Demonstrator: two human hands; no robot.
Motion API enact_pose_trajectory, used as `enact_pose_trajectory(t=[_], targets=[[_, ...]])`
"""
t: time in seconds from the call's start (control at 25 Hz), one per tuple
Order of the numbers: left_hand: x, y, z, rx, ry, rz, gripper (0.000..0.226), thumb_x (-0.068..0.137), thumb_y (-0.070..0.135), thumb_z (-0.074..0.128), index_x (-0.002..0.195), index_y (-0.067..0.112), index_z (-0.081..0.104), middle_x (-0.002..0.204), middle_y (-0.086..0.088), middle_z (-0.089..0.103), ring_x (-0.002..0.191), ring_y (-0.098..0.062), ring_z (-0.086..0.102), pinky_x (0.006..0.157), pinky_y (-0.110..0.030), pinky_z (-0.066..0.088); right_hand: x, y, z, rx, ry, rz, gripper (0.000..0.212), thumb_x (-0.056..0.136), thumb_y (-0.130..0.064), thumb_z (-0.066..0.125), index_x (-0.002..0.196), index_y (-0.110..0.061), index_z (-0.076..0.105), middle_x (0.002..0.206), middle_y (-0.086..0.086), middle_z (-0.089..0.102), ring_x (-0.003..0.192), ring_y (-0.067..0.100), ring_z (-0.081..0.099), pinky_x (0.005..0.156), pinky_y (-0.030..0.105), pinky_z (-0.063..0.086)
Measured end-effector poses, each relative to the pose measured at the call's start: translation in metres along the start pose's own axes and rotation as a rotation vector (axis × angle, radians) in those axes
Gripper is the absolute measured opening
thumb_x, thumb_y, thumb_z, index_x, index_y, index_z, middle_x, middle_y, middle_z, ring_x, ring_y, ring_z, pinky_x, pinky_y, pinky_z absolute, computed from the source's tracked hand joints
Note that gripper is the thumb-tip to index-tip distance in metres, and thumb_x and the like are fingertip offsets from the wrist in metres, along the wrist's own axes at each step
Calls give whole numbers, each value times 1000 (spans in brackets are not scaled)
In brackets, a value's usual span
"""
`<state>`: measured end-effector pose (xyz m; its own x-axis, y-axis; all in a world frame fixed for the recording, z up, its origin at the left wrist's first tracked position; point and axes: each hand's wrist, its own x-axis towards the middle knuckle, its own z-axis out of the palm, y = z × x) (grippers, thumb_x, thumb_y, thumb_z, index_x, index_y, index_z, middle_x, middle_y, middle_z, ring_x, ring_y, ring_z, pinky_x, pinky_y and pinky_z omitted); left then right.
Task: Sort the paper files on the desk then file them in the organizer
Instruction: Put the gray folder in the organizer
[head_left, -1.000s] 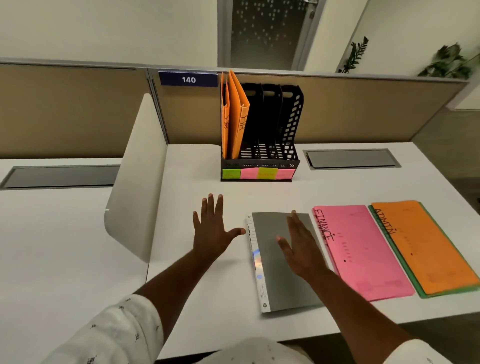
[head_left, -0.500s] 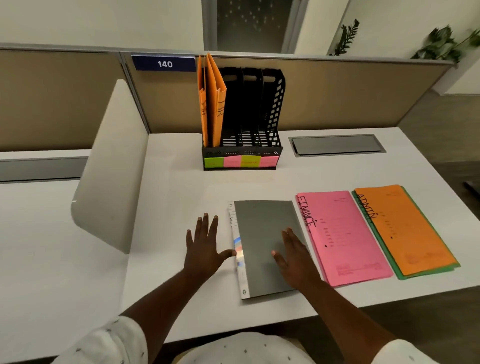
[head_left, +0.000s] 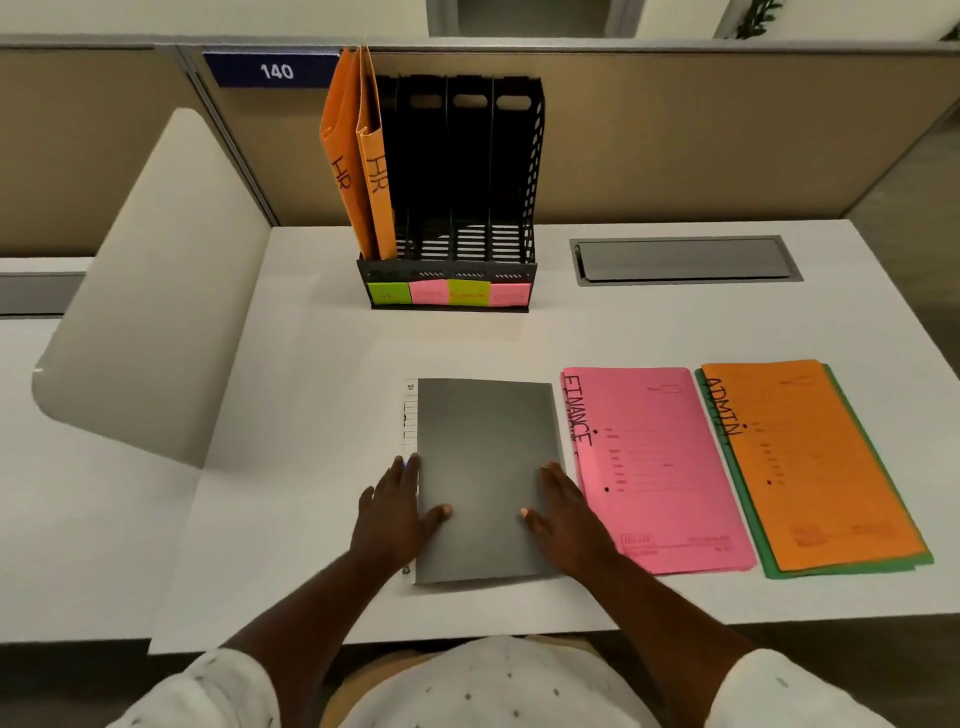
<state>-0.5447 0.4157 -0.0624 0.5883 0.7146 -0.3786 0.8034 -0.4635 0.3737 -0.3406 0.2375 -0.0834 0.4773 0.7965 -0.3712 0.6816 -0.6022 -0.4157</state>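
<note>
Both our hands lie flat and spread on the grey file (head_left: 485, 467), gripping nothing: left hand (head_left: 395, 512) on its left edge, right hand (head_left: 563, 514) on its right edge. It lies on the desk (head_left: 311, 364) just left of the pink file (head_left: 654, 467), with the orange file (head_left: 810, 457) on a green one (head_left: 748, 519) further right. Behind stands the organizer (head_left: 457, 270), two orange HR files (head_left: 358, 156) upright in its leftmost slot

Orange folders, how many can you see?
3. Two marked HR stand in the black organizer's leftmost slot. One marked ADMIN lies flat at the desk's right, on a green one. More could hide underneath.
</note>
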Motion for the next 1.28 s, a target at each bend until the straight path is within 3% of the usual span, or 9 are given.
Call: enact_pose_trajectory(t=[0.08,0.2,0.4,0.6,0.68,0.76,0.84,1.08,1.28], targets=[[-2,9,-1,-173,-15,-99,95,85,66,60,158,22,19,159,-1,37,138,-25,48,110,-43,40,1,4,0,38,-35,-23,76,103,-51,40,160,-13,9,169,4,3,155,19,6,118,22,1],[-1,17,-2,-457,-28,-257,96,83,61,68,158,27,17,155,-1,46,135,-27,53,108,-43,44,3,8,-4,60,-60,-41,76,103,-50,41,160,-12,10,168,5,6,155,19,7,118,21,1],[3,20,-6,-566,-65,-421,96,87,48,73,160,22,17,151,-8,50,135,-30,52,109,-39,39,5,6,-11,84,-70,-3,75,103,-50,41,161,-15,7,168,3,7,154,18,10,113,18,-2],[17,15,-9,-711,-35,-524,93,82,44,79,156,16,29,150,-11,50,134,-31,52,113,-40,38,10,4,-9,117,-81,31,79,100,-56,43,161,-18,9,168,1,12,153,19,16,118,25,7],[24,9,-13,-801,-48,-565,87,71,50,80,144,14,50,134,-10,63,111,-28,66,102,-37,48,12,4,-7,115,-66,40,79,100,-58,41,161,-18,11,167,2,14,153,20,17,120,28,10],[27,7,-20,-942,-68,-542,50,61,49,80,95,14,70,91,-5,68,73,-21,63,75,-30,50,13,2,-6,106,-47,42,80,99,-60,40,160,-17,12,167,3,16,153,20,18,120,27,10],[31,7,-31,-1034,-109,-525,32,68,37,79,75,11,61,75,-9,60,64,-21,56,65,-30,48,14,-3,-7,116,-38,41,80,99,-60,39,160,-16,13,167,4,16,153,20,18,120,27,10],[40,12,-60,-1086,-173,-363,29,85,26,78,95,0,70,79,-11,71,68,-22,68,68,-35,58,33,-23,-31,196,-55,75,82,97,-64,39,161,-21,11,166,1,19,151,21,26,120,33,19],[51,25,-95,-1039,-153,-239,32,84,28,80,99,1,69,89,-10,79,74,-26,75,75,-42,62,67,-53,-74,165,-68,38,87,91,-76,34,160,-31,6,164,0,27,145,22,38,119,40,31]])
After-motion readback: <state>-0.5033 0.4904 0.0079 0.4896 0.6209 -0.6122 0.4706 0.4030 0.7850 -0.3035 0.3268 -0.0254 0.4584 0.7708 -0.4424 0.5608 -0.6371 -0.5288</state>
